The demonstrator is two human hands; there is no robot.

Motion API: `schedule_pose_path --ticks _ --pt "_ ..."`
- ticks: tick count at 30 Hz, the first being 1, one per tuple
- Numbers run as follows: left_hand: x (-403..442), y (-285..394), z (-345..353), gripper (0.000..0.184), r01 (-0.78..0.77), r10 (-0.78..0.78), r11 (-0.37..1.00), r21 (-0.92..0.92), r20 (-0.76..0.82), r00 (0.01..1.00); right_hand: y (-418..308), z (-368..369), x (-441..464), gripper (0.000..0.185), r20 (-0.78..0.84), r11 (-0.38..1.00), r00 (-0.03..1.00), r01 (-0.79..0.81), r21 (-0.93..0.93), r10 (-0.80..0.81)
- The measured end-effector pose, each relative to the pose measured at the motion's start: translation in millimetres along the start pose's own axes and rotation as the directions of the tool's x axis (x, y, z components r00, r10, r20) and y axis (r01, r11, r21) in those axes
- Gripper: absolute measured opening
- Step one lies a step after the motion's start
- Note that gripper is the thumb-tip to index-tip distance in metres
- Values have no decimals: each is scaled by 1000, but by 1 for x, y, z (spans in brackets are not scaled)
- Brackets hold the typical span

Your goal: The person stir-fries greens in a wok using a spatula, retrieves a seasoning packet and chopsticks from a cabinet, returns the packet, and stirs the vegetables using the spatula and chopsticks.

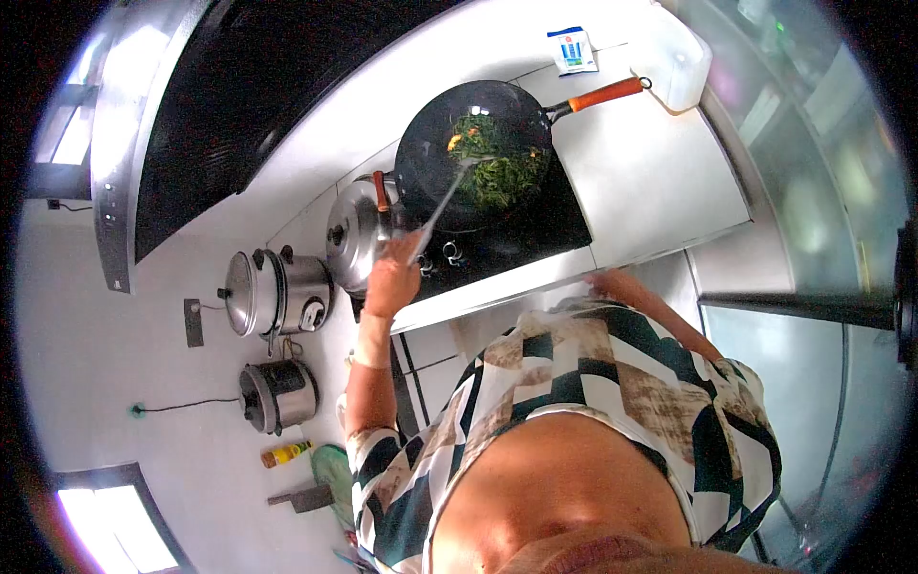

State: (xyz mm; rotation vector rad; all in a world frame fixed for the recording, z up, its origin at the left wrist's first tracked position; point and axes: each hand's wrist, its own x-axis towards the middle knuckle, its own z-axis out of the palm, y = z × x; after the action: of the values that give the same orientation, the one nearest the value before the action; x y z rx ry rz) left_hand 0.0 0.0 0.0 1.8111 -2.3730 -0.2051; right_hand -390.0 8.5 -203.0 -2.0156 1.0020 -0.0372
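Observation:
My left hand [393, 279] is closed around the handle of a metal spatula [442, 210]. The spatula's far end rests among cooked leafy greens [505, 177] with yellow-orange bits, perhaps egg, inside a black wok [421, 129]. The wok sits on a black stove top [566, 218], its long orange-brown handle [607, 93] pointing to the upper right. Low by the counter's front edge, close to my body, is my right hand [608, 283]; its fingers are small and blurred, and I see nothing held in it.
A lidded steel pot [356, 234] stands just left of the wok. Farther left are a steel cooker [304, 292] and a smaller cooker [290, 394], then a yellow bottle [287, 453]. A white jug [681, 62] and a small packet [572, 51] stand behind. The range hood [258, 86] overhangs the upper left.

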Motion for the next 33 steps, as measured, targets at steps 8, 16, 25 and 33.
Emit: schedule_pose_path --ticks 8,16,25,33 --pt "-33 8 -27 59 165 -173 985 51 256 951 15 20 -13 28 -34 980 998 -41 193 49" --pt "28 13 32 58 146 -182 948 283 103 978 16 24 -15 23 -71 997 995 65 -35 -67" --pt "-19 -12 -10 59 136 -184 946 295 141 973 39 40 -32 29 4 934 966 -252 252 259" --pt "8 -27 43 60 -22 22 997 78 6 1000 16 29 -25 29 -59 997 995 -78 18 79"
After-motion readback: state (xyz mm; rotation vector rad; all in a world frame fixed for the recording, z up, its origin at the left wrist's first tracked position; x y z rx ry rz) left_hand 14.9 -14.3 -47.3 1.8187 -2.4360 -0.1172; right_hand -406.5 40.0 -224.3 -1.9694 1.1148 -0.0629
